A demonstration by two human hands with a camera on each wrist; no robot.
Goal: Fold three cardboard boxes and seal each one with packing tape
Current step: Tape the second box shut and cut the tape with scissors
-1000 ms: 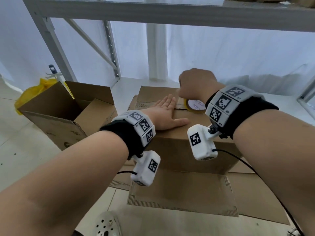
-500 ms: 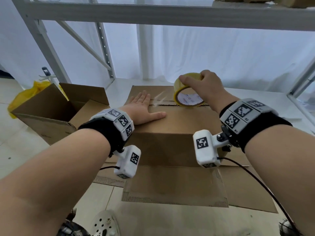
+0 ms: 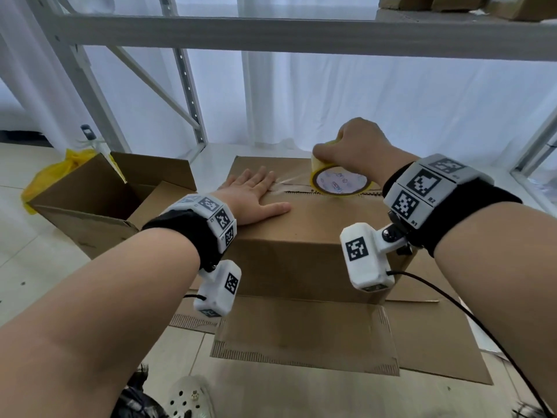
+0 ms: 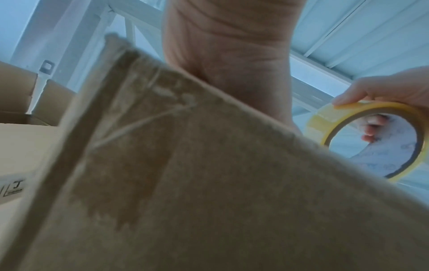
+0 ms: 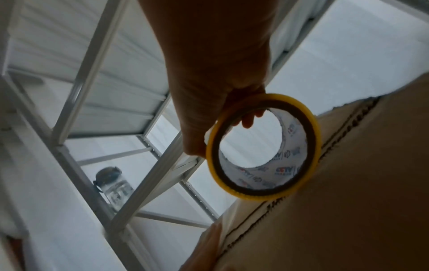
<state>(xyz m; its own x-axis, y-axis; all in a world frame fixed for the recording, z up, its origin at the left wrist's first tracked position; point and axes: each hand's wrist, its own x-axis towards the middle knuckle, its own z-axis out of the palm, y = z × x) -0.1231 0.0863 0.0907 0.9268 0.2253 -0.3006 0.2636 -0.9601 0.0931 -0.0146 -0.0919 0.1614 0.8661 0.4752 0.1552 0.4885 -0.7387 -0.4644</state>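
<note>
**Cardboard box: top seam taping**

Brown closed box (image 3: 301, 236) sat on flattened cardboard (image 3: 331, 336), long axis left-right. Left hand (image 3: 253, 197) pressed flat, fingers straight, on its top. Beyond, right hand (image 3: 358, 146) gripped the yellow tape roll (image 3: 340, 184), upright on the seam, clear strip stretched leftward.

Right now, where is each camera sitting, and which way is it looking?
Head: worn on the head, looks forward and down at the closed box; both forearms show, left hand flat on top, right hand gripping the tape roll.
Left wrist: under the left wrist, looks along the box's taped side; the left palm shows.
Right wrist: under the right wrist, looks up past the right hand at white shelving.
Shared: all three views show the yellow tape roll and the box.
</note>
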